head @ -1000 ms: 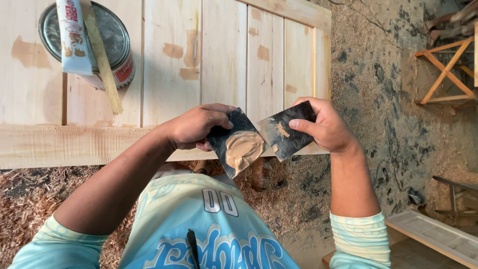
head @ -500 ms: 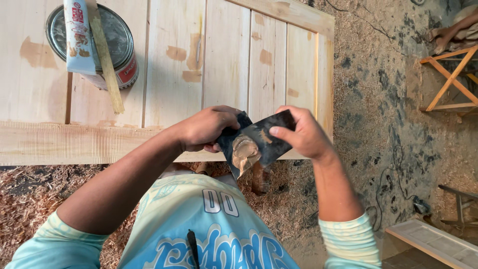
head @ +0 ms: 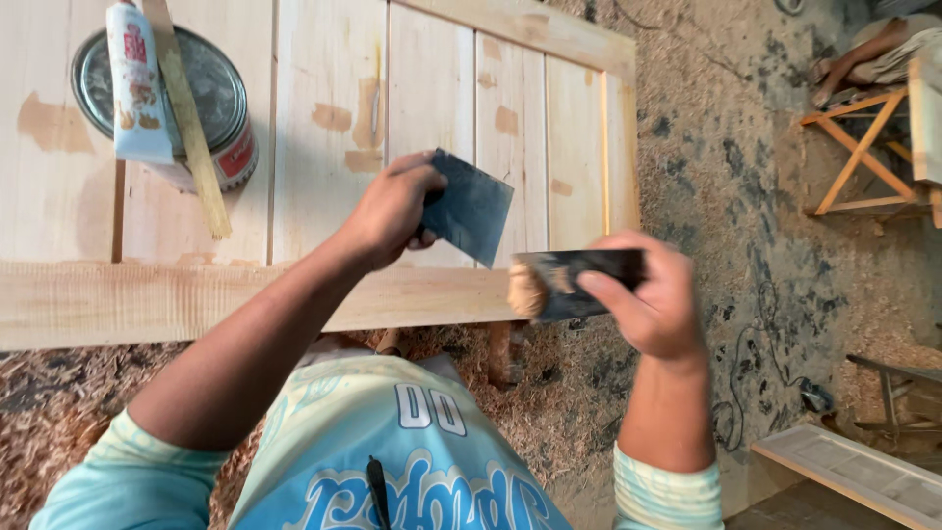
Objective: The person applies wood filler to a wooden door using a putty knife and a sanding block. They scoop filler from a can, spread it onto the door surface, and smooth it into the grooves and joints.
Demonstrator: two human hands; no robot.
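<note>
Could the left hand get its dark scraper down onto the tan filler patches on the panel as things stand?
Probably yes: the left hand holds its dark scraper just above the wooden panel, and nothing lies between it and the filler patches.

dark scraper blade (head: 473,206) tilted over panel, second scraper (head: 579,283) carrying tan putty

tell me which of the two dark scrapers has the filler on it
The scraper in the right hand, carries a tan lump of filler at its edge. The one in the left hand, looks clean.
</note>
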